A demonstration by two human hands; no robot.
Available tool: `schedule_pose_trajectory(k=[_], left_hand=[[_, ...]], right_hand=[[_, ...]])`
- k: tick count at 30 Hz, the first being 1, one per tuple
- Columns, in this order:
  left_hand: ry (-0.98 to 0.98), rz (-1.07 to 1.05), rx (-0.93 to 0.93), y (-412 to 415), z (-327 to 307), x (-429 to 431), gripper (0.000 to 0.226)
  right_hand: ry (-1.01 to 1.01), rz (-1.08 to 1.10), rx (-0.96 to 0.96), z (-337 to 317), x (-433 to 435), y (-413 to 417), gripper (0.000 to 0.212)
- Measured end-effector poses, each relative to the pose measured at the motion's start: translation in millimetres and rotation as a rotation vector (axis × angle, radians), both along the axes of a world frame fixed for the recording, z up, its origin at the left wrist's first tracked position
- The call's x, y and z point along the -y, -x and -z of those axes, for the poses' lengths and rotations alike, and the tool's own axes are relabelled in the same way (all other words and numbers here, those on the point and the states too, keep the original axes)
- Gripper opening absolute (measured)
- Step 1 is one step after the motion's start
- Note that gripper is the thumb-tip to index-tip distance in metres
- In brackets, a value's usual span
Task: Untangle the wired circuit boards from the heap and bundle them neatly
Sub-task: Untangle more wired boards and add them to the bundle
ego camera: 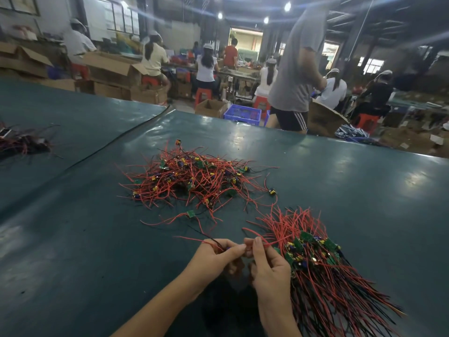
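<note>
A tangled heap [194,181] of small green circuit boards with red and black wires lies in the middle of the dark green table [340,190]. One loose board [191,214] with red wires lies just in front of it. At the right lies an aligned bundle [313,254] of boards, its wires fanned out both ways. My left hand [213,256] pinches a red and black wire pair near the table's front. My right hand [267,266] pinches a red wire that runs toward the bundle. The fingertips of both hands nearly touch.
Another dark wire pile [21,142] sits at the far left on the neighbouring table. A person in a grey shirt [296,69] stands beyond the far edge. A blue crate [243,114] and cardboard boxes [114,69] stand on the floor behind, with seated workers.
</note>
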State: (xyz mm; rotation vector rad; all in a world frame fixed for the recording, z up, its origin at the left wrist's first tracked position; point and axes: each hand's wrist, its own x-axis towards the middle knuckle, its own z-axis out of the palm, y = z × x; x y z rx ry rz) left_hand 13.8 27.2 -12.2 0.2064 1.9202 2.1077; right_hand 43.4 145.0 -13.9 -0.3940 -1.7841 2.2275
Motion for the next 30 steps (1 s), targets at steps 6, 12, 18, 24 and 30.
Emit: schedule_pose_trajectory(k=[6, 12, 18, 24, 30], left_hand=[[-0.091, 0.071, 0.039, -5.0, 0.2, -2.5, 0.04], [-0.136, 0.049, -0.173, -1.9, -5.3, -0.1, 0.028], [-0.143, 0.07, -0.216, -1.4, -3.6, -1.5, 0.022], [-0.129, 0.023, -0.195, -0.7, -1.2, -0.1, 0.022], [-0.026, 0.072, -0.205, -0.1, -2.2, 3.5, 0.024]], right_hand=[[0.002, -0.084, -0.023, -5.2, 0.6, -3.1, 0.03], [0.11, 0.116, -0.04, -10.6, -16.9, 5.4, 0.033], [0.204, 0.228, -0.054, -7.0, -27.2, 11.2, 0.027], [0.005, 0.079, -0.022, 1.4, -12.1, 7.2, 0.026], [-0.041, 0.104, 0.002, 1.0, -6.5, 8.6, 0.029]])
